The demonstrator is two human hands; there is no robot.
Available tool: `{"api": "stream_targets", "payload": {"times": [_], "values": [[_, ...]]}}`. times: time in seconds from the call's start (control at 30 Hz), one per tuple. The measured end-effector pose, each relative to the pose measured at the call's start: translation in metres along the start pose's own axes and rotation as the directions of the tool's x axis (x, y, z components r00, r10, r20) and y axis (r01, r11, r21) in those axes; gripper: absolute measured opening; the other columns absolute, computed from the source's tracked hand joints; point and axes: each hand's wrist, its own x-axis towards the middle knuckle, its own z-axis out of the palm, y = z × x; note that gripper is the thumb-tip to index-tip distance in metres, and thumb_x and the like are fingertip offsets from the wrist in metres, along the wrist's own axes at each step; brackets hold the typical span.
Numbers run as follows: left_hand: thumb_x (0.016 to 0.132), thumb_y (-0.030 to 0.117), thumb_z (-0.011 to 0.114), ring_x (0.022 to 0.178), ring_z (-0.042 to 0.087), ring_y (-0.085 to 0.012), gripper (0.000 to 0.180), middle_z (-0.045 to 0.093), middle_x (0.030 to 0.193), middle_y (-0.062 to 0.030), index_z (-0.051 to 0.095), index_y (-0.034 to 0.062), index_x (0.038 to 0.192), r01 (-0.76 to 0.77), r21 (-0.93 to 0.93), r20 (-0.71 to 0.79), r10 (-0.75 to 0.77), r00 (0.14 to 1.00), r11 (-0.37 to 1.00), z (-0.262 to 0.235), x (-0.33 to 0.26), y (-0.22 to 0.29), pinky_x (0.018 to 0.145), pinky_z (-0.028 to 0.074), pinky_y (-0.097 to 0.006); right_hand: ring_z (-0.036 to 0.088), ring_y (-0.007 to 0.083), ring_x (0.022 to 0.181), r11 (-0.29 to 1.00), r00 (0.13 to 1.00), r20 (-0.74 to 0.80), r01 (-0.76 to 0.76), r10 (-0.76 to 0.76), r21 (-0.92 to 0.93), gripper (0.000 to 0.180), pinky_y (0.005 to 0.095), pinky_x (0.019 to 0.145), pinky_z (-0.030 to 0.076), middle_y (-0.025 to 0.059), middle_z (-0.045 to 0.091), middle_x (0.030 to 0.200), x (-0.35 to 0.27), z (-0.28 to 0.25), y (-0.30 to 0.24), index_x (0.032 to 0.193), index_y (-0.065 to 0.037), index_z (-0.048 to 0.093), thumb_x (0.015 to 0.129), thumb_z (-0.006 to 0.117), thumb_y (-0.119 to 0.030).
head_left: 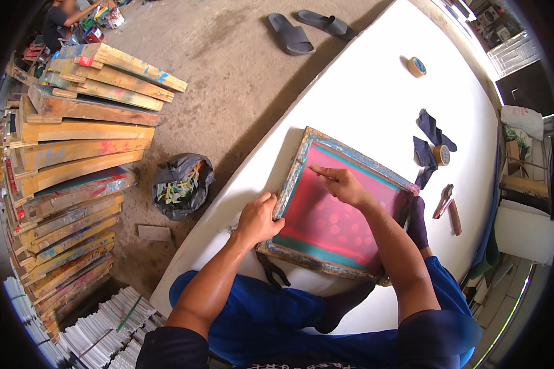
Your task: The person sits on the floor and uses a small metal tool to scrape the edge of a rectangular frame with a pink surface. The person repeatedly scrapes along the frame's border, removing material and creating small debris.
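Observation:
A wooden screen-printing frame [345, 265] with worn, paint-stained bars rests tilted across my folded legs on a white surface. Its stretched mesh [351, 212] is pink with a green border, and lighter round spots show on it. My left hand [260, 218] is closed around the frame's left bar, thumb on top. Over the mesh's far left corner, my right hand [343, 186] pinches a thin brown tool [317, 170], its tip near the mesh; its exact kind is unclear. Dark-handled pliers [271, 270] lie by the frame's near left corner.
Tape rolls [416, 66], dark cloth pieces [436, 130] and a red-handled tool [443, 202] lie on the white table [363, 80]. Wooden frames [86, 132] are stacked at left, beside a black scrap bag [183, 186]. Sandals [291, 35] lie on the floor; another person [58, 24] sits far left.

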Motion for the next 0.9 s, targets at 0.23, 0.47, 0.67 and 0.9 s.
{"api": "stream_targets", "payload": {"times": [0.23, 0.47, 0.67, 0.9], "values": [[0.072, 0.019, 0.087, 0.082, 0.068, -0.0421, 0.042, 0.062, 0.090, -0.0168, 0.064, -0.0035, 0.099, -0.015, -0.023, -0.052, 0.014, 0.999, 1.000, 0.002, -0.002, -0.002, 0.071, 0.054, -0.051, 0.062, 0.0186, 0.061, 0.955, 0.947, 0.144, -0.296, 0.288, 0.036, 0.041, 0.0349, 0.062, 0.055, 0.0086, 0.074, 0.082, 0.002, -0.022, -0.039, 0.149, -0.020, 0.066, 0.109, 0.062, -0.027], [0.074, 0.020, 0.084, 0.085, 0.068, -0.0442, 0.038, 0.063, 0.092, -0.0180, 0.063, -0.0020, 0.096, 0.031, -0.011, 0.019, -0.031, 0.999, 0.999, -0.003, -0.002, 0.001, 0.076, 0.056, -0.053, 0.076, 0.0354, 0.081, 0.787, 0.967, -0.165, 0.055, -0.196, -0.615, 0.039, 0.0451, 0.074, 0.060, 0.0160, 0.079, 0.098, -0.028, -0.006, -0.061, 0.142, -0.025, 0.071, 0.102, 0.069, -0.023], [0.074, 0.019, 0.084, 0.085, 0.068, -0.0441, 0.036, 0.063, 0.092, -0.0176, 0.062, -0.0013, 0.094, 0.016, -0.048, -0.010, -0.017, 1.000, 0.999, -0.003, -0.001, 0.001, 0.076, 0.056, -0.053, 0.075, 0.0389, 0.093, 0.798, 0.959, -0.218, 0.012, -0.179, -0.603, 0.039, 0.0496, 0.080, 0.061, 0.0148, 0.079, 0.103, -0.031, 0.003, -0.058, 0.141, -0.025, 0.070, 0.102, 0.066, -0.024], [0.073, 0.020, 0.087, 0.082, 0.068, -0.0415, 0.042, 0.063, 0.093, -0.0171, 0.066, -0.0037, 0.101, -0.009, -0.030, -0.043, 0.008, 0.999, 1.000, 0.001, -0.003, -0.003, 0.072, 0.055, -0.050, 0.076, 0.0351, 0.092, 0.811, 0.939, -0.230, 0.078, -0.255, -0.580, 0.037, 0.0446, 0.081, 0.061, 0.0148, 0.079, 0.107, -0.024, 0.011, -0.037, 0.139, -0.024, 0.072, 0.103, 0.068, -0.025]]}}
